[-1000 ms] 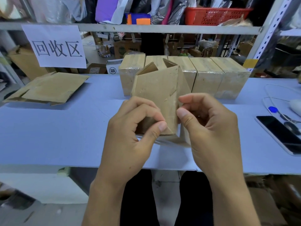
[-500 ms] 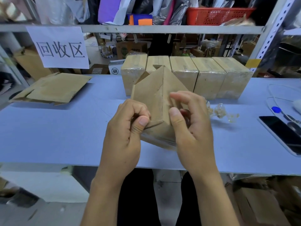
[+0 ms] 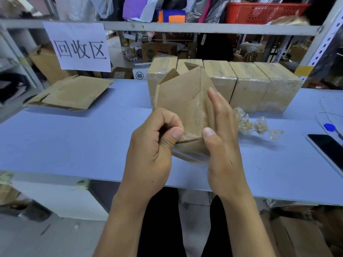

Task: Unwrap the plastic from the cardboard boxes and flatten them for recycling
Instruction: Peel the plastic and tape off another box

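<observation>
Cardboard box (image 3: 182, 101), half-collapsed, held in the air above the near edge of the counter (image 3: 78, 145), top flaps standing open. Left hand (image 3: 156, 145) has its fingers curled, thumb pinching the box's lower left corner. Right hand (image 3: 220, 130) lies along the right side, fingers nearly straight against the panel, thumb pressing the bottom edge; it braces more than it grips.

Risks from here:
- Box hangs mostly on the left pinch. If the right hand pushes the panel inward hard, the corner could slip out and the box drop onto the counter or past its near edge to the floor.
- Possible film or tape remains along the bottom seam; the sheen there is too blurred to be sure. If so, folding would fight it and tear the cardboard rather than crease it.
- Crumpled plastic scraps (image 3: 258, 125) lie just right of the hands, toward the right side of the counter; a dropped box could sweep them toward the phone (image 3: 326, 151) at the right edge.
- Row of wrapped boxes (image 3: 250, 84) stands along the far edge, directly behind; a forward shove could knock one.

Flattened cardboard (image 3: 70, 93) sits at the far left corner, well apart.
</observation>
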